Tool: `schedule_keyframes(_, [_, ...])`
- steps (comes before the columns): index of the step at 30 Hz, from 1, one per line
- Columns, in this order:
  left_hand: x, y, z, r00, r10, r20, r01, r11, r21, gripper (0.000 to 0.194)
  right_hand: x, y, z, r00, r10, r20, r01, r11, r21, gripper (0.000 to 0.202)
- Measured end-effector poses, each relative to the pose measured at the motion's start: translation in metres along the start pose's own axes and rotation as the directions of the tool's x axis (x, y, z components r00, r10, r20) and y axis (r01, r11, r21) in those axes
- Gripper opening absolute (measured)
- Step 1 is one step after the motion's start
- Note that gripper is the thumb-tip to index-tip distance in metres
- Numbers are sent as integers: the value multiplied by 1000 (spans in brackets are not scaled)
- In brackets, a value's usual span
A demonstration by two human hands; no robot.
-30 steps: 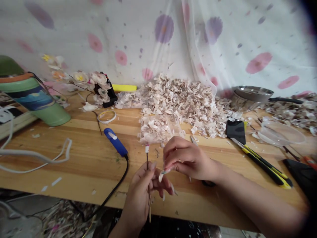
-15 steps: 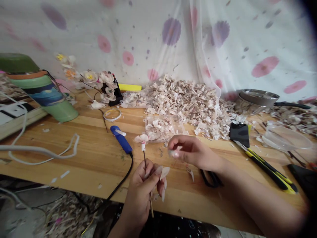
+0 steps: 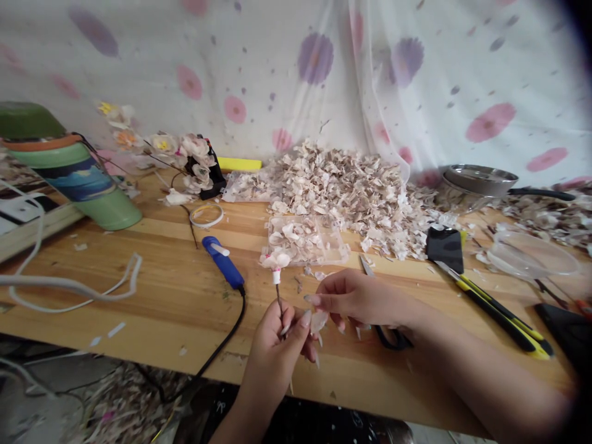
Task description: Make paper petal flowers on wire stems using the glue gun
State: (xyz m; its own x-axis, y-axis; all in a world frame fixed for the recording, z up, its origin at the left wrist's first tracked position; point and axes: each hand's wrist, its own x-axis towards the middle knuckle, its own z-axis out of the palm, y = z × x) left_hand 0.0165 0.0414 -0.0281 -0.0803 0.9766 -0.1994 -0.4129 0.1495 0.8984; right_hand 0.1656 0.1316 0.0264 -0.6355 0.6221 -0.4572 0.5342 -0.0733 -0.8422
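Left hand (image 3: 272, 353) grips the stem (image 3: 279, 298), which runs twelve to six, flower head (image 3: 276, 259) up at twelve, nearest that hand; loose petal (image 3: 318, 322) at two, against its thumb, right hand (image 3: 358, 301) close by, pinching or not I can't tell; clear box (image 3: 333, 237) at one, pale petals (image 3: 293, 234) inside

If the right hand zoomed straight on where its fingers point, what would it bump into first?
Probably the thin stem in the left hand. The right hand might brush the pale petal near its fingers on the way, but depth is unclear here.
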Motion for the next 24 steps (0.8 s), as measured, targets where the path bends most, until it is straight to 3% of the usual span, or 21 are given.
schedule_keyframes(5, [1,0,1,1000,-4,-16,4,1000,10,32,-4,0,2,1000,9,4,-9,998,-63,32])
schedule_keyframes(10, [0,3,2,997,-79,13,78,997,14,30,-6,-1,-2,991,-67,-112,50,988,-144,25])
schedule_keyframes(15, [-2,8,-2,971,-215,107,212,977,39,29,-15,-8,-18,956,-218,-196,197,973,-120,24])
schedule_keyframes(20, [-9,15,-2,977,-210,45,209,977,30,39,-23,-11,-32,930,-228,-288,208,973,-99,20])
schedule_keyframes(24, [-16,17,-3,953,-284,102,278,958,73,45,-28,-12,-33,898,-293,-328,265,956,-128,23])
